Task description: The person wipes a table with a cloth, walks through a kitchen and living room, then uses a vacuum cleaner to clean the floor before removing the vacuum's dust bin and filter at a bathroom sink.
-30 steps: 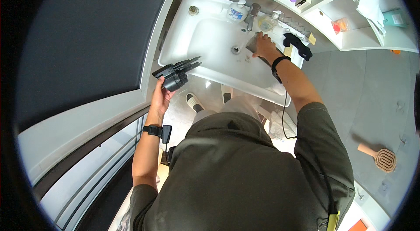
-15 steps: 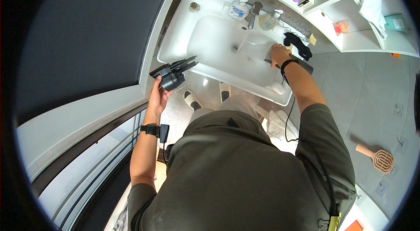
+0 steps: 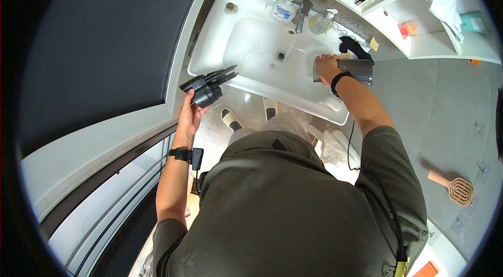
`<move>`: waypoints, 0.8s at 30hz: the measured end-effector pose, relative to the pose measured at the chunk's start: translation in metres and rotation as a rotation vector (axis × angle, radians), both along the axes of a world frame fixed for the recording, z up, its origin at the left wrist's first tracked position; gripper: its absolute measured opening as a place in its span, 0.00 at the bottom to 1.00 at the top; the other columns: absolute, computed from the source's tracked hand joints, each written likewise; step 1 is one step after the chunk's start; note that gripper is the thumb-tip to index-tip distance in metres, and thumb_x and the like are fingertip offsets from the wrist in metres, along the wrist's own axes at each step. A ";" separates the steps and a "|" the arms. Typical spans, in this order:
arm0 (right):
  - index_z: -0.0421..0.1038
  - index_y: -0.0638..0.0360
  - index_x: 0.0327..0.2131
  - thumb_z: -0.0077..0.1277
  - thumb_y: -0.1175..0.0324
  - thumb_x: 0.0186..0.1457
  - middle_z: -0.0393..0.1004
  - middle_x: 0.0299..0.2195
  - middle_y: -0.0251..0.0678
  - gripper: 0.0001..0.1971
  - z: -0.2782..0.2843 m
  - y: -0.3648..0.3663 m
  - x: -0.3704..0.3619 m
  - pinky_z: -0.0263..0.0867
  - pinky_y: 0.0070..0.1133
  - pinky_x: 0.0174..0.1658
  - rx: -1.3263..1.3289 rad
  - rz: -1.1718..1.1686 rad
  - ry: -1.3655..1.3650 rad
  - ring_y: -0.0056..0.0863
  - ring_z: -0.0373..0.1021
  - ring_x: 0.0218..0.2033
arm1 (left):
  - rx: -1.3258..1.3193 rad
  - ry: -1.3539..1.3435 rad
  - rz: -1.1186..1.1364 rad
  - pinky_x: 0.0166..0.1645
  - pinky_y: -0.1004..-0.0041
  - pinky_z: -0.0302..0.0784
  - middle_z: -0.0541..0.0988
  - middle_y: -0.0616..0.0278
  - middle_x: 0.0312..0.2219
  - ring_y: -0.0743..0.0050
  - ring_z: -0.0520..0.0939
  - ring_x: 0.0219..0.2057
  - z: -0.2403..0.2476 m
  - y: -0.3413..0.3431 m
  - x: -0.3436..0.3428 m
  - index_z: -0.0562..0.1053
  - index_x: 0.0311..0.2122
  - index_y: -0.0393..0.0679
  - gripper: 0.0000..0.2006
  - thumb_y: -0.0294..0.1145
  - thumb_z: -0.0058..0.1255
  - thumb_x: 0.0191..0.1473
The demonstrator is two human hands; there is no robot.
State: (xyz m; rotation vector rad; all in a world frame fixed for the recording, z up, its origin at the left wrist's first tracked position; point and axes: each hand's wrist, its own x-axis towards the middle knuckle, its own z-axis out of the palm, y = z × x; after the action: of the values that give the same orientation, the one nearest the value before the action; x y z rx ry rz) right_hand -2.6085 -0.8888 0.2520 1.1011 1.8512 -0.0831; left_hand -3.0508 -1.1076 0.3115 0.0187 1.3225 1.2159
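Observation:
My left hand (image 3: 190, 114) is closed around the lower end of a black plastic part (image 3: 207, 92) with a round body and several long prongs. It is held beside the front left edge of the white sink (image 3: 246, 30), prongs pointing right toward the basin. Over the right side of the sink, my right hand (image 3: 328, 69) grips a dark see-through container (image 3: 357, 71) from above. The container lies nearly level, reaching past the sink's right edge. Some of my right fingers are hidden behind the hand.
A grey faucet (image 3: 302, 14) stands at the back of the sink between a white pump bottle (image 3: 284, 8) and a clear pump bottle (image 3: 321, 22). Black cloth (image 3: 355, 48) lies at the right rim. Bottles line the shelf behind; a hairbrush (image 3: 460, 191) hangs at right.
My right hand has turned the container from a slant to nearly level, and its left end has shifted slightly left. Water splashing below it has gone. My left hand has stayed almost still.

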 end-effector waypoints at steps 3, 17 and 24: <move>0.55 0.62 0.63 0.76 0.64 0.29 0.64 0.58 0.45 0.56 -0.005 0.003 -0.001 0.61 0.51 0.55 0.008 -0.063 0.013 0.45 0.64 0.58 | 0.016 0.006 0.005 0.47 0.70 0.84 0.79 0.53 0.44 0.66 0.84 0.42 0.004 0.001 0.004 0.70 0.49 0.36 0.23 0.47 0.55 0.60; 0.45 0.64 0.66 0.75 0.49 0.27 0.60 0.58 0.58 0.66 -0.020 0.036 -0.024 0.61 0.51 0.57 0.142 -0.651 0.661 0.57 0.60 0.60 | -0.015 0.022 -0.032 0.49 0.67 0.83 0.79 0.54 0.44 0.65 0.83 0.43 0.011 0.005 0.004 0.70 0.50 0.38 0.24 0.49 0.55 0.60; 0.42 0.81 0.62 0.72 0.38 0.29 0.58 0.57 0.68 0.69 -0.058 0.060 -0.058 0.62 0.40 0.60 0.243 -0.876 0.919 0.61 0.58 0.59 | -0.036 0.096 -0.059 0.48 0.67 0.84 0.80 0.54 0.43 0.65 0.84 0.42 0.021 0.007 0.011 0.71 0.49 0.37 0.24 0.50 0.54 0.60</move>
State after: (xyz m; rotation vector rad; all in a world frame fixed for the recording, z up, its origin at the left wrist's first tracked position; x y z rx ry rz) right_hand -2.6665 -0.8293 0.1939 2.2363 1.9831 -1.0353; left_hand -3.0395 -1.1006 0.3326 0.0902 1.4173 1.1534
